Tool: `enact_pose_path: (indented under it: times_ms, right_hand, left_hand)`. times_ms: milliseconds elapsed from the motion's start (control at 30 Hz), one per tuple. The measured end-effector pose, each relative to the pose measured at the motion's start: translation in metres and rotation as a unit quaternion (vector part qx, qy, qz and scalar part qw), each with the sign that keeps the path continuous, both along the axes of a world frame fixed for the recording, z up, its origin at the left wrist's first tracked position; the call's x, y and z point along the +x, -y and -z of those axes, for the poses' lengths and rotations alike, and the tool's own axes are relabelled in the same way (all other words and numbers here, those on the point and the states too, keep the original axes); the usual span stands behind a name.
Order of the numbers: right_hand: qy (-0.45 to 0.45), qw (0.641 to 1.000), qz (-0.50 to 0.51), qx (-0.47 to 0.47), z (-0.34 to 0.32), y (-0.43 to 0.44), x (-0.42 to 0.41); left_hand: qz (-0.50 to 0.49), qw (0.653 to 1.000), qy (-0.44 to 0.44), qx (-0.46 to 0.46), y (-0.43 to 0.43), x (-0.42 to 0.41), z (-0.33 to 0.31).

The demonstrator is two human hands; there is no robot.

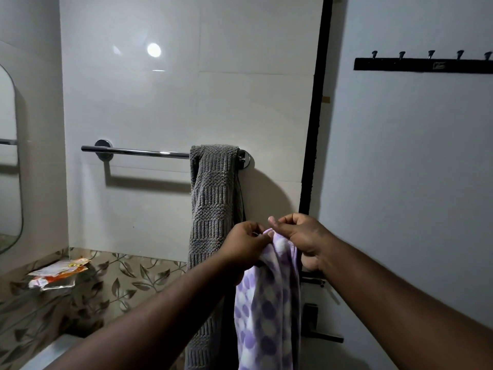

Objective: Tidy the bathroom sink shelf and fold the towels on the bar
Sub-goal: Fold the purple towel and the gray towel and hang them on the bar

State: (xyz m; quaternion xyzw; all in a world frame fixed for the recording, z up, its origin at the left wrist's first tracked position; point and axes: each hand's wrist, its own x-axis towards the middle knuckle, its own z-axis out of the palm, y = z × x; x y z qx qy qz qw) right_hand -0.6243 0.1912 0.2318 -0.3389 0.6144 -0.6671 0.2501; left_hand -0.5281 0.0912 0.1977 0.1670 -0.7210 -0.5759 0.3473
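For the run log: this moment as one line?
phase: folding | left hand: pinches top of purple-spotted white fleece towel | right hand: pinches same top | grey ribbed towel: draped over chrome bar

Glossy white tiles [186, 89] cover the back wall, a round glint of light [154, 50] high on them — below runs a band of leaf-patterned tiles [128, 273]. A round-cornered mirror [8, 156] hangs at far left; right of a black vertical strip [316, 116], a pale wall [400, 182] carries a black hook rail [424, 65].

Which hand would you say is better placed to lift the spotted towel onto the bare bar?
Probably the left hand: it pinches the spotted towel and sits nearer the bare bar than the right hand.
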Motion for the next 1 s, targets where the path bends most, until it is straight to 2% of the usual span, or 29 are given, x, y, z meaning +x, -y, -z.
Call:
enact_pose_path:
  times_ms: [100,200,400,533,733,1000]
  right_hand:
    - [-0.045,0.998,-0.01,0.038,-0.004,-0.011,-0.009]
    - [-0.098,0.992,0.02,0.082,-0.003,-0.014,-0.01]
    - [-0.123,0.976,0.178,0.002,0.005,-0.008,-0.017]
    - [-0.209,0.944,0.255,-0.004,0.007,-0.004,-0.017]
    - [-0.395,0.901,0.176,0.014,0.024,-0.001,0.013]
    - [-0.434,0.888,0.154,0.017,0.035,-0.011,0.016]
  left_hand:
    - [-0.05,0.998,-0.022,0.026,0.009,0.0,0.0]
    - [-0.059,0.997,-0.024,0.034,0.013,0.001,0.002]
    - [-0.024,0.995,-0.016,0.093,0.015,0.0,0.0]
    - [0.02,0.988,-0.033,0.15,0.016,0.004,-0.005]
    - [0.035,0.987,-0.009,0.157,0.012,0.001,0.001]
    - [0.025,0.984,-0.02,0.177,0.014,-0.001,0.005]
